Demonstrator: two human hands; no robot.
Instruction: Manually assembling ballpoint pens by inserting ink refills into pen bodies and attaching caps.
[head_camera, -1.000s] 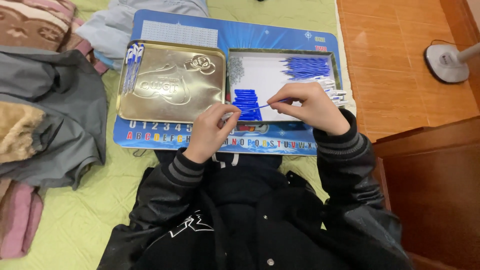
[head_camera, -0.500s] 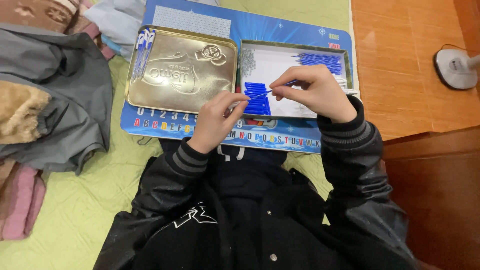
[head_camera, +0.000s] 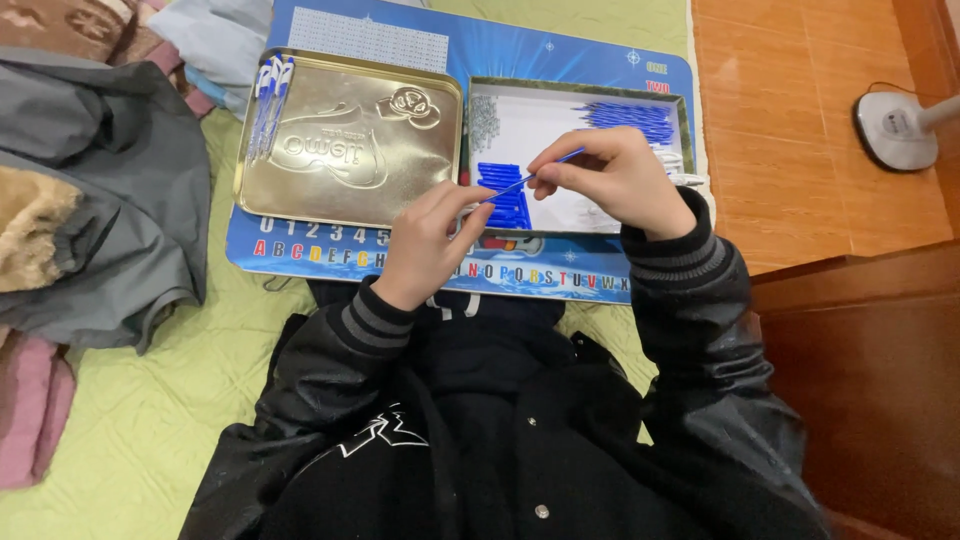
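Here, both hands' fingers clamped on a thin blue stick (head_camera: 530, 178), over a blue alphabet mat (head_camera: 560, 50) on green bedding (head_camera: 150, 400).

I note that both hands sit higher over the tin box (head_camera: 480, 100) than a second ago. The right hand (head_camera: 620, 180) has risen from the box's near edge to the middle of its white floor, wrist now crossing the near rim. The left hand (head_camera: 430, 240) has followed, fingertips now beside the near stack of blue refills (head_camera: 505, 195). The thin blue refill (head_camera: 535, 178) pinched between them slopes up to the right, more steeply than before. I also record the camera view shifting: the gold lid (head_camera: 350, 140) and alphabet mat (head_camera: 590, 60) sit lower in frame.
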